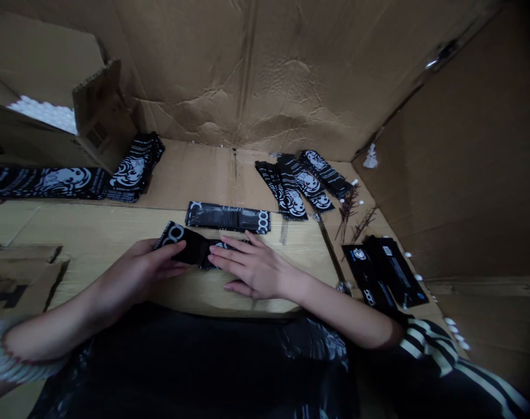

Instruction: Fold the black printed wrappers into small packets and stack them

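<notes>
My left hand (162, 259) pinches the left end of a black printed packet (194, 247), thumb on top and fingers beneath, with that end tilted up off the table. My right hand (254, 265) lies across the packet's other end, fingers stretched out and resting on it. Part of the packet is hidden under those fingers. Just beyond the hands another black packet (228, 217) with white ring shapes lies flat. Whether the held piece is one packet or several together, I cannot tell.
Fanned black packets (293, 186) lie at the back right, more stacked packets (131, 169) at the back left. A cardboard box (103, 116) holds small white pieces (44, 113). Brown sticks (347, 212) and black pouches (394, 270) lie right. Cardboard walls (300, 75) enclose the back and right.
</notes>
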